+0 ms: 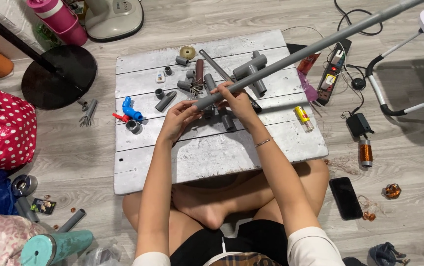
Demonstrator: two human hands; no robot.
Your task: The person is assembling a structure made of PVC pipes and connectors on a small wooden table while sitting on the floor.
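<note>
While seated cross-legged on the wooden floor, held a long grey pipe slantwise above a low white counter. Gripped it near its lower end with the right hand, fingers curled over the top; pinched the very end with the fingertips of the left hand. Rose up and to the right from there, passed over a power strip and got cut off by the top edge.

Lay scattered on the counter beyond the hands: a joined cluster of grey fittings, a brown cylinder, a brass wire wheel, a short grey tube, a blue elbow and a grey ring just beside it. Rested near the right edge: a yellow lighter.

Sat on the floor to the right: a copper coil and a dark phone; to the left, a red polka-dot bag and a teal tumbler.

Stayed partly hidden under the hands: more grey pieces, too covered to identify. Could not tell whether the pipe's end carried a fitting.
</note>
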